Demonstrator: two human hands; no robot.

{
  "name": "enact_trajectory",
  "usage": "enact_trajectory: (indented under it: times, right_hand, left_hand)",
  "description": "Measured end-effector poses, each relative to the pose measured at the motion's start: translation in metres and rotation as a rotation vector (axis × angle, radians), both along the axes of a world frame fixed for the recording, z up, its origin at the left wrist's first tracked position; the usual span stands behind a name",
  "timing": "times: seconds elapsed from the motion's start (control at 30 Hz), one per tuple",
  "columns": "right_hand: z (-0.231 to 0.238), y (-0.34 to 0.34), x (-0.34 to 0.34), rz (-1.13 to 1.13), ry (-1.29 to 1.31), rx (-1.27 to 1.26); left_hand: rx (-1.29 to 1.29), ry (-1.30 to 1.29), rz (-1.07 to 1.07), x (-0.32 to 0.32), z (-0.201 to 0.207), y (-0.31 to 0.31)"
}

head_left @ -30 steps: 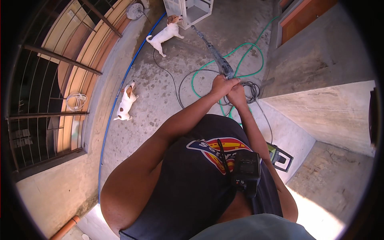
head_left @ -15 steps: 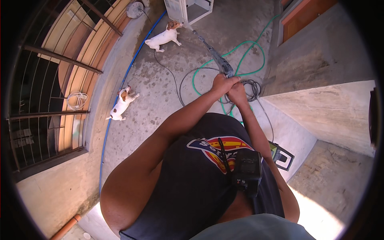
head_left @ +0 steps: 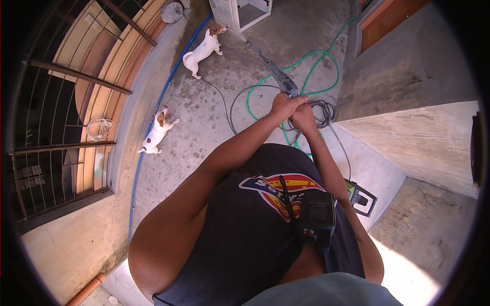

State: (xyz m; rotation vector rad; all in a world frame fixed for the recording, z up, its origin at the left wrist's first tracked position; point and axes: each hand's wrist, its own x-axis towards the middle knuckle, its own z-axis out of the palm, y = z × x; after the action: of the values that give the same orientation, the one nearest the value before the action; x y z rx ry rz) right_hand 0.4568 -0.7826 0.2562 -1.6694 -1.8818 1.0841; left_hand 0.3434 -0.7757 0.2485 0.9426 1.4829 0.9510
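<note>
A rough, mottled concrete yard (head_left: 204, 122) stretches below, its surface blotched and damp-looking. A slim, dark spray lance (head_left: 270, 69), long and straight, points across the yard at a white, boxy metal cabinet (head_left: 240, 11) lying at the top edge. A green hose (head_left: 306, 71) lies in loose loops on the concrete, crossing a thinner grey cable (head_left: 232, 109) that gathers into a tight dark coil (head_left: 321, 109) by the grey plastered wall (head_left: 408, 102). A blue pipe (head_left: 153, 127) runs along the foot of a curved kerb, beside black metal railings (head_left: 51, 127).

Two small white dogs with brown patches share the yard: one dog (head_left: 204, 48) stands just beside the cabinet, near the lance's line; the other dog (head_left: 155, 133) lies against the blue pipe, well apart from it. A green and black machine (head_left: 360, 196) sits at the corner of the wall.

The left hand (head_left: 286, 106) is wrapped closed around the rear of the lance, and the right hand (head_left: 304, 116), touching it just behind, is likewise curled shut on the grip.
</note>
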Motion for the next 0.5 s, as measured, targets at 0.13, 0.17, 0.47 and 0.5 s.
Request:
enact_trajectory:
  times: [0.13, 0.17, 0.47, 0.5]
  right_hand:
    - [-0.001, -0.001, 0.001, 0.005, 0.016, -0.023]
    - [-0.002, -0.001, 0.001, 0.003, 0.028, -0.029]
    - [-0.012, 0.004, 0.001, 0.021, 0.044, 0.010]
    - [-0.013, 0.005, 0.001, 0.026, 0.041, 0.007]
  left_hand:
    - [0.022, -0.040, 0.009, 0.000, 0.000, -0.001]
    - [0.025, 0.000, 0.008, 0.000, 0.002, -0.002]
    - [0.054, 0.073, 0.043, -0.002, 0.014, -0.005]
    - [0.064, 0.069, 0.052, -0.002, 0.017, -0.006]
